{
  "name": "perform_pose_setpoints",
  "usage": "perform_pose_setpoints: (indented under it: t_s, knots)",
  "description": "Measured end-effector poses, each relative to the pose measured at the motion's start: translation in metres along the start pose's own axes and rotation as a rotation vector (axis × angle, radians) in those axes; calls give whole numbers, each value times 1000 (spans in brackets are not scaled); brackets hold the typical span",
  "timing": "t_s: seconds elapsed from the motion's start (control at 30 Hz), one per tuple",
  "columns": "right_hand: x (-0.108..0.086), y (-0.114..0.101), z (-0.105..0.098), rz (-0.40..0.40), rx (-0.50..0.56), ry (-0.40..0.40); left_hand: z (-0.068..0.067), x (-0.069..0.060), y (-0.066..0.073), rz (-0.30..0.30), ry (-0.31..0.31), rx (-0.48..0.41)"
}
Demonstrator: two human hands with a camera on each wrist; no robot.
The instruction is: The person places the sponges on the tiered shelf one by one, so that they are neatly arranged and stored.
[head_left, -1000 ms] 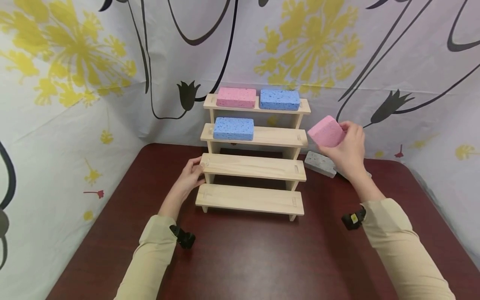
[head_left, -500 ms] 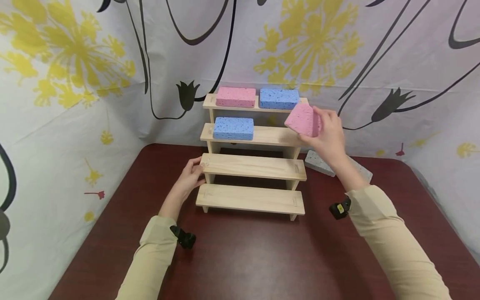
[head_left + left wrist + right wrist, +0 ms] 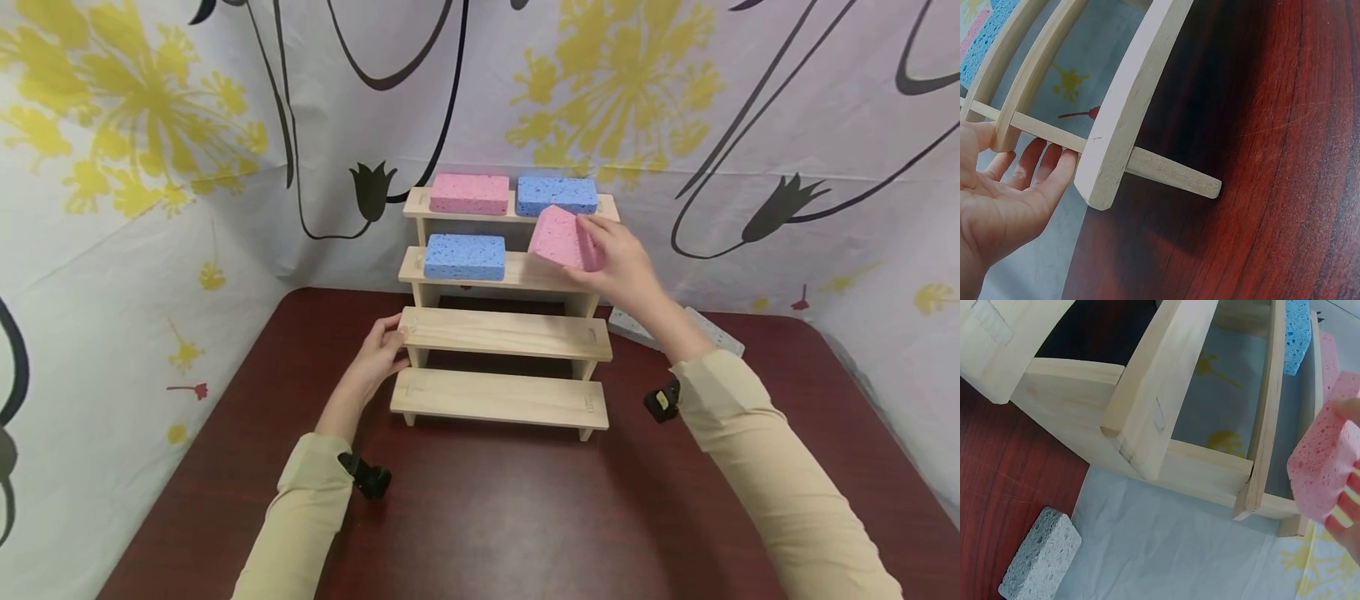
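Note:
A four-step wooden display rack [image 3: 502,396] stands on the table. My left hand [image 3: 377,354] grips its left side at the second step from the bottom, thumb on the board and fingers against the side piece. Between the thumb and fingers of my right hand [image 3: 626,262] is a pink sponge [image 3: 561,240], tilted and held at the right part of the third step; whether it touches the board cannot be told. A blue sponge [image 3: 465,257] lies on that step's left half. On the top step sit another pink sponge [image 3: 470,194] and another blue sponge [image 3: 557,195].
Behind the right forearm, grey sponges [image 3: 716,331] lie on the dark red table [image 3: 480,508], partly hidden; one grey sponge [image 3: 1041,556] shows in the right wrist view. A patterned cloth [image 3: 300,108] hangs close behind the rack and along both sides.
My right hand has carried the pink sponge leftward, from right of the rack to in front of its upper steps. The left hand has stayed on the rack.

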State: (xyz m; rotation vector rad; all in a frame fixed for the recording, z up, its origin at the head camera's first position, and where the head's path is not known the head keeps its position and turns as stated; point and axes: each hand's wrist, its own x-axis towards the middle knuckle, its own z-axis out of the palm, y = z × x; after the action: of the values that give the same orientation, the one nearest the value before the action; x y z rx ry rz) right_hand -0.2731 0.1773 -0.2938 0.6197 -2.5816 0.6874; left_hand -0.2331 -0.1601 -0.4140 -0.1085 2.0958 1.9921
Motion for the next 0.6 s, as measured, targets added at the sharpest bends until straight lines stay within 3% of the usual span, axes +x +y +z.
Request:
perform_pose_setpoints:
  t_s: [0.27,0.6]
  knots:
    - [7,3,5,-100,-35,-35,-2,1,-3,10,4,26]
    - [20,10,5,-91,-46,-195,-1,0,-3,21,3,19]
